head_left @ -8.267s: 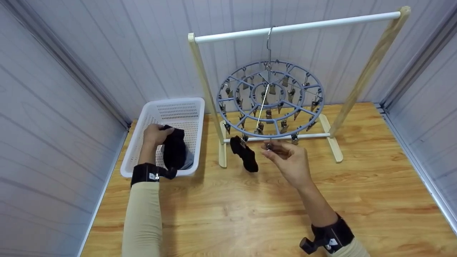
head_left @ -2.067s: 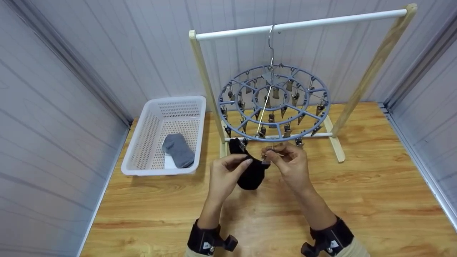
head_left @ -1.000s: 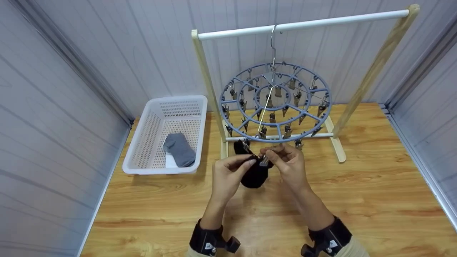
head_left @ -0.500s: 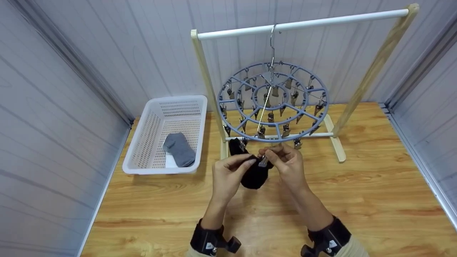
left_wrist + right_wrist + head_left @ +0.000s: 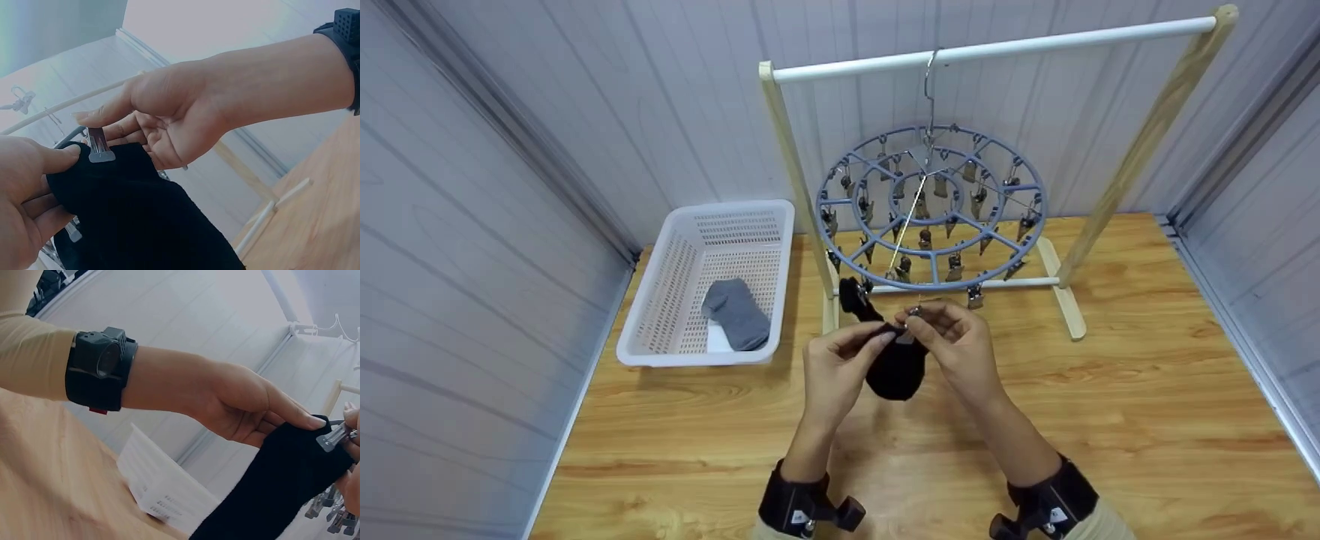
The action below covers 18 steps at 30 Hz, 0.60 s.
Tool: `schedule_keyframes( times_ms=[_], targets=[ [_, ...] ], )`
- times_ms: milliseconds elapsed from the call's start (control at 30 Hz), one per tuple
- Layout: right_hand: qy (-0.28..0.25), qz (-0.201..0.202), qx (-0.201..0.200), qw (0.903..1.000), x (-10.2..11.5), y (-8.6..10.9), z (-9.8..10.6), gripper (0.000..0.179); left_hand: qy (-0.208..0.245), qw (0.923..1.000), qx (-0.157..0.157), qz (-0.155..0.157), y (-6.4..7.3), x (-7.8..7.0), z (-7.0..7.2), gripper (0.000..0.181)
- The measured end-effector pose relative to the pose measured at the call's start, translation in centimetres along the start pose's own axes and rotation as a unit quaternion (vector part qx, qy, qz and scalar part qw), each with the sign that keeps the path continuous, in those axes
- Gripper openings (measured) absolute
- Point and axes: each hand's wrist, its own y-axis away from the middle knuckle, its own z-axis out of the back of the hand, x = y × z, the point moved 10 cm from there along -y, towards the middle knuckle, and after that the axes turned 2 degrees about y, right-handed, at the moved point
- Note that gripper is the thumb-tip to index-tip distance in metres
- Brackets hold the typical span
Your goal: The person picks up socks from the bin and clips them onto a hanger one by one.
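Note:
My left hand (image 5: 836,367) pinches the top edge of a black sock (image 5: 896,379), which hangs below the front rim of a round blue clip hanger (image 5: 936,285). Beside it, my right hand (image 5: 960,345) pinches a metal clip (image 5: 905,339) of that hanger between thumb and fingers. In the left wrist view the clip's (image 5: 99,147) clear tip lies over the sock's edge, close to the left thumb. The right wrist view shows the same clip (image 5: 332,437) against the sock (image 5: 281,478). Another black sock (image 5: 853,295) hangs from a neighbouring clip, partly hidden.
A white basket (image 5: 630,322) stands on the wooden floor at left, holding a grey sock (image 5: 739,315) and something white beneath it. The hanger hooks onto the white bar (image 5: 1035,45) of a wooden-legged rack. Several clips dangle from its rings. Panelled walls stand behind and at both sides.
My left hand has carried the black sock from the basket to the hanger's front. My right hand has kept hold of the clip, now at the sock's edge. The hanger has swayed slightly.

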Motion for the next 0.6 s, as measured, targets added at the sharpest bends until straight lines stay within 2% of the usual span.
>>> schedule_keyframes(
  times_ms=[300,600],
  targets=[
    [0.001,-0.028,0.005,0.9996,-0.1,-0.3,0.3,0.031,-0.022,0.9996,-0.015,0.004,-0.3,-0.2,1.7,0.015],
    [0.003,-0.043,0.02,0.9989,0.1,-0.4,0.7,0.028,-0.035,0.9985,-0.037,0.019,-0.8,-0.3,3.5,0.012]
  ],
)
